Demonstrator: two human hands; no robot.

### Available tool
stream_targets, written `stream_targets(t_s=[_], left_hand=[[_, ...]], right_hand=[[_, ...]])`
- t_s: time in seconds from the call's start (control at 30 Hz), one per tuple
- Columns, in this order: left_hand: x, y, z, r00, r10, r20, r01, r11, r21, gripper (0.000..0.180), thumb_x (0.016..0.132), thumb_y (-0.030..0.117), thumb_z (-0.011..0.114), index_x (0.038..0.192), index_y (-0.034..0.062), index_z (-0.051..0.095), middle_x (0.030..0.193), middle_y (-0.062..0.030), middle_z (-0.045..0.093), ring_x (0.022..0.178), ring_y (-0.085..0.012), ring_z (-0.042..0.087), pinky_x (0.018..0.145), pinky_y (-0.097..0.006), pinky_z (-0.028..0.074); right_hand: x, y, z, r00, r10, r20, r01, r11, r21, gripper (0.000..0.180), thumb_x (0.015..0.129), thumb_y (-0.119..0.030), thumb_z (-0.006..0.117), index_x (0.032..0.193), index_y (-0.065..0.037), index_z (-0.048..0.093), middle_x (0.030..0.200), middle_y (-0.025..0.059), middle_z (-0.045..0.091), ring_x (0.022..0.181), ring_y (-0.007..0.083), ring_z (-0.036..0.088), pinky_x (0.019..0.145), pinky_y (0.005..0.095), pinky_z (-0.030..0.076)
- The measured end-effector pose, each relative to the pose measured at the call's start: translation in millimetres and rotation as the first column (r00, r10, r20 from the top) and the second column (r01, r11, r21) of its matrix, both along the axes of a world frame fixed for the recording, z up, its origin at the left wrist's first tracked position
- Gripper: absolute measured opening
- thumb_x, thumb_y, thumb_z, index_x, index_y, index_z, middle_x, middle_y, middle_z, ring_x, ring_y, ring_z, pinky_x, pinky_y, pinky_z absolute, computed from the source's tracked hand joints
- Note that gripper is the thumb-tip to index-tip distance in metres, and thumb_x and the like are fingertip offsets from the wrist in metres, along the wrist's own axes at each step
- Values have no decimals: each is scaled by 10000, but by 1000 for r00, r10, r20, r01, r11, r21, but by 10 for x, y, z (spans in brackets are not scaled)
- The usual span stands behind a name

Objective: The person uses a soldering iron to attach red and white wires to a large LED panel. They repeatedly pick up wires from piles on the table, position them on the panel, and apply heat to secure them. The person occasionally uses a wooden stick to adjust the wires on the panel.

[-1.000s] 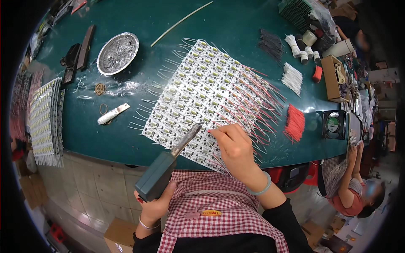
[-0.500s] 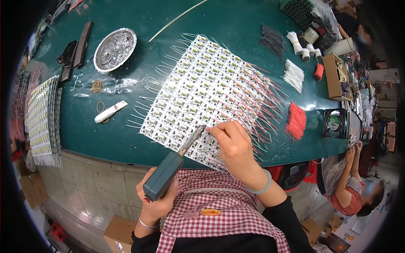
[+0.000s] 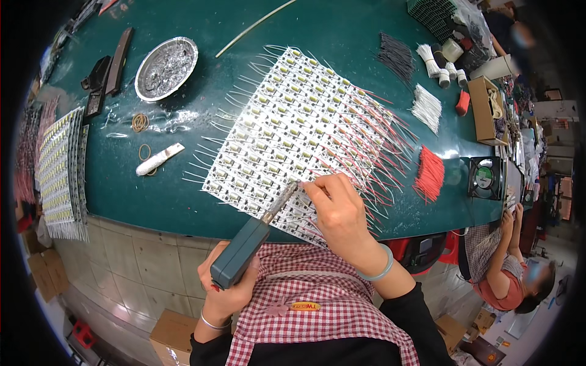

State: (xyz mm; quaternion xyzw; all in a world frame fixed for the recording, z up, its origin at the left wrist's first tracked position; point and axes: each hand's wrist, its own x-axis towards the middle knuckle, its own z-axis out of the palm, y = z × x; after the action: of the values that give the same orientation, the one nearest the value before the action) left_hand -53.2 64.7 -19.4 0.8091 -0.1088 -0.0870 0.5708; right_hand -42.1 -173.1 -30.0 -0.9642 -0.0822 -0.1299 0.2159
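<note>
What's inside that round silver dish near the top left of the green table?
The foil dish holds a crinkled, shiny grey mass, like metal scraps or dross. It covers the bottom, so nothing beneath it can be seen. Both hands work far from it, at the white circuit panel.

Teal tool (image 3: 241, 253), white board panel (image 3: 293, 131), red wires (image 3: 429, 172), dark-green table (image 3: 183, 195).

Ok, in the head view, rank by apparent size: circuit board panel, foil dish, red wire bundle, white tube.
1. circuit board panel
2. foil dish
3. red wire bundle
4. white tube; close to the bundle, so that order is unsure.
</note>
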Motion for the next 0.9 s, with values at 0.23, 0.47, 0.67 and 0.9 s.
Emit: stream_targets(t_s=[0.23,0.47,0.67,0.9], left_hand=[[-63,82,-68,998,17,54,-18,1000,19,212,745,-35,746,950,-67,701,884,-163,687,701,-225,676,605,-302,528],[-81,80,-14,999,38,-9,-38,999,-3,218,746,-36,754,956,-68,704,927,-174,699,781,-263,696,667,-327,549],[-122,113,-36,999,42,14,-42,999,-14,220,744,-35,759,954,-70,702,940,-178,701,795,-274,697,679,-336,552],[-192,154,-54,999,55,0,-55,998,-18,240,729,-37,758,959,-70,698,952,-184,701,805,-296,701,708,-351,556]], right_hand=[[-9,11,14,1000,-10,-12,10,1000,0,306,695,65,636,999,42,661,894,111,547,815,263,550,651,348,493],[1,19,12,1000,-21,22,21,1000,-19,283,704,48,643,986,32,660,893,107,560,816,266,561,655,350,493],[-25,17,33,993,-27,117,27,1000,1,267,713,28,649,980,26,666,896,97,590,815,259,569,657,355,488],[-93,66,21,998,-7,61,2,996,85,265,719,38,640,981,22,676,895,92,594,806,260,574,660,349,490]])
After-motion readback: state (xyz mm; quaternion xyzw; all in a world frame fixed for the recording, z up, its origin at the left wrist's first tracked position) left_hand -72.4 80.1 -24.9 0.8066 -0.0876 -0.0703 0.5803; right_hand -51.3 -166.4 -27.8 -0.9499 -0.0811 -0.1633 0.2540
